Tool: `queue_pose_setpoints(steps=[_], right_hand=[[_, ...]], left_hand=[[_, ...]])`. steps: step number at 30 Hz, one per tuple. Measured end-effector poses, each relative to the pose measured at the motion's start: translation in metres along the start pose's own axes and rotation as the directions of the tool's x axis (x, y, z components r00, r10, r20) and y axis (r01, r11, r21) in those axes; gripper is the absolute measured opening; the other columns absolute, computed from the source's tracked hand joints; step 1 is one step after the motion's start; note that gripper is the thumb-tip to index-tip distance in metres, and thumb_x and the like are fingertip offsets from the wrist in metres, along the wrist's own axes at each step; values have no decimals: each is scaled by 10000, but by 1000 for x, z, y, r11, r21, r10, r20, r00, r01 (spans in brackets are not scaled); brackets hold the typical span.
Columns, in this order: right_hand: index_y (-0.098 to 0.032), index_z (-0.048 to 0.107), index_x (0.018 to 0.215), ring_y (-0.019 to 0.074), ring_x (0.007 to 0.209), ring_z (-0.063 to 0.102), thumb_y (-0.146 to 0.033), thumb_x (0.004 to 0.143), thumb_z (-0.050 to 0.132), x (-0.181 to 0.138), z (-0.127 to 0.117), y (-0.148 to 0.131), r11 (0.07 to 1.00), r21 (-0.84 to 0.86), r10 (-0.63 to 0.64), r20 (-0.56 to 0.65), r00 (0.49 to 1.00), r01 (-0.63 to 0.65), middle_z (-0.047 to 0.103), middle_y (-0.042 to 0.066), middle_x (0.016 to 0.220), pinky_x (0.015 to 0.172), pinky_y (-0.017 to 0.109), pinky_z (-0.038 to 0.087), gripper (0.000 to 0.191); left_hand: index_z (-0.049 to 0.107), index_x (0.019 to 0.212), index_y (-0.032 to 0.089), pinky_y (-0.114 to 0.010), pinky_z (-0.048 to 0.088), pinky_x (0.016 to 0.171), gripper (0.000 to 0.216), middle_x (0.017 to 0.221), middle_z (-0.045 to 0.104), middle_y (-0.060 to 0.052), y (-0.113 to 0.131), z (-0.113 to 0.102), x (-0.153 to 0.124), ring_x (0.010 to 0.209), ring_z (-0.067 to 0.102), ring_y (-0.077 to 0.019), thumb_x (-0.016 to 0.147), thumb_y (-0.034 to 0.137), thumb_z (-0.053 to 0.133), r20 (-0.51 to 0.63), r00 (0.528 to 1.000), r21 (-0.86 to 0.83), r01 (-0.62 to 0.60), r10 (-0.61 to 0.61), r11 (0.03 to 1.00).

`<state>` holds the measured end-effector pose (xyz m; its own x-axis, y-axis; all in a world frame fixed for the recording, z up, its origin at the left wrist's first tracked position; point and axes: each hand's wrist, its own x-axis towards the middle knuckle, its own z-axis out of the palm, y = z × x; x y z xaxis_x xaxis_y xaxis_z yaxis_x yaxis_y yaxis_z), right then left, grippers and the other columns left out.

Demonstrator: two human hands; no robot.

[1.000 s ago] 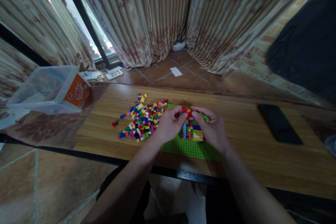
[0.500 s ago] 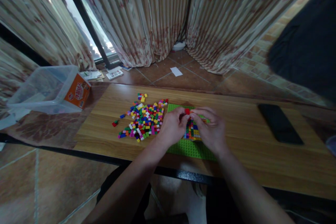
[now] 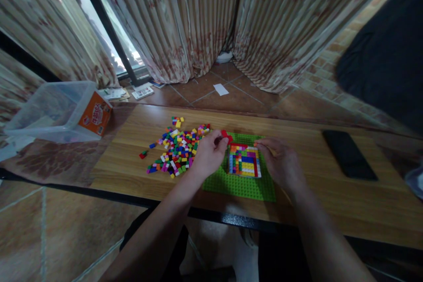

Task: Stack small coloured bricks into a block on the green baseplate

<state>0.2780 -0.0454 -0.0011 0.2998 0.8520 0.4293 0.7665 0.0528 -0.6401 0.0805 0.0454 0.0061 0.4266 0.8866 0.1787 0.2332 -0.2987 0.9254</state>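
My left hand (image 3: 211, 150) is closed, with red toy bricks (image 3: 226, 135) pinched at its fingertips above the upper left of the green baseplate (image 3: 239, 188). On the plate sits a block of many-coloured toy bricks (image 3: 246, 160), roughly rectangular and several colours wide. My right hand (image 3: 280, 158) is at the block's upper right corner. Its thumb and forefinger are together on what looks like a small orange brick (image 3: 255, 144), mostly covered by the fingers. Left of my left hand lies a loose pile of mixed bricks (image 3: 180, 150).
A black phone (image 3: 349, 154) lies at the right of the wooden table (image 3: 307, 176). A clear plastic bin (image 3: 49, 116) with an orange label stands at the left beyond the table. Near the pile are a few stray bricks (image 3: 143, 154). Curtains (image 3: 185, 31) hang behind.
My hands were together over the block and have moved apart. The left went left with the red bricks, the right went right, and the top of the block now shows.
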Motion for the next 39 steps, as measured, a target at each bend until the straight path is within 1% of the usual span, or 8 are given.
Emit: queue_pose_setpoints(steps=[6, 12, 20, 27, 30, 33, 36, 39], right_hand=[[-226, 765, 891, 267, 911, 684, -325, 956, 514, 0, 7, -7, 991, -96, -88, 89, 992, 96, 760, 91, 940, 892, 471, 542, 277], [-217, 759, 871, 270, 903, 678, -323, 958, 527, 0, 4, -9, 990, -102, -91, 99, 991, 101, 752, 95, 925, 879, 467, 532, 269], [-261, 758, 837, 250, 894, 673, -360, 937, 596, -4, 1, -12, 993, -23, -109, 107, 988, 112, 751, 52, 914, 872, 458, 525, 215], [-282, 735, 764, 240, 863, 667, -390, 904, 639, 2, 6, -16, 998, 42, -58, 80, 995, 55, 732, 34, 848, 855, 448, 520, 201], [-277, 729, 750, 235, 854, 673, -424, 882, 666, 3, 8, -13, 997, 71, 7, 89, 996, -13, 732, 33, 842, 854, 441, 524, 208], [-249, 757, 813, 239, 880, 692, -476, 807, 735, 3, 11, -8, 975, 153, 151, 90, 984, -163, 756, 45, 904, 863, 444, 535, 228], [-217, 790, 907, 240, 866, 713, -506, 703, 807, 4, 14, -4, 896, 292, 297, 167, 940, -335, 780, 69, 954, 820, 437, 564, 354], [-192, 802, 898, 224, 752, 719, -512, 633, 851, 6, 17, -4, 776, 409, 391, 285, 875, -480, 791, 72, 871, 722, 412, 593, 418]], left_hand=[[554, 734, 191, -267, 397, 604, 191, 658, 556, 21, -1, 3, -2, 621, 544, -137, 923, 216, 539, 34, 999, 19, 4, -5, 1000], [537, 740, 195, -265, 407, 608, 181, 653, 528, 25, -3, 2, -1, 617, 534, -134, 918, 227, 538, 31, 1000, 5, -3, 3, 1000], [550, 754, 193, -256, 408, 598, 153, 647, 522, 33, -2, 1, 0, 606, 527, -129, 907, 195, 546, 35, 999, -25, 3, -2, 1000], [555, 749, 191, -262, 418, 610, 156, 653, 545, 26, -1, 1, 0, 620, 543, -136, 905, 180, 551, 35, 999, -11, -13, 14, 1000], [543, 737, 194, -272, 415, 619, 169, 645, 539, 25, 0, 1, 0, 618, 538, -139, 907, 189, 550, 36, 999, -9, -19, 20, 1000], [530, 723, 197, -275, 398, 613, 184, 633, 525, 28, -1, 0, -1, 611, 524, -138, 907, 196, 546, 32, 999, -3, -22, 22, 1000], [535, 728, 195, -270, 390, 604, 179, 633, 529, 29, -1, 1, -1, 606, 521, -133, 906, 199, 548, 28, 1000, -7, -11, 11, 1000], [546, 735, 191, -264, 402, 603, 170, 641, 533, 30, -1, 1, -1, 611, 531, -130, 904, 203, 554, 34, 999, -29, -6, 7, 1000]])
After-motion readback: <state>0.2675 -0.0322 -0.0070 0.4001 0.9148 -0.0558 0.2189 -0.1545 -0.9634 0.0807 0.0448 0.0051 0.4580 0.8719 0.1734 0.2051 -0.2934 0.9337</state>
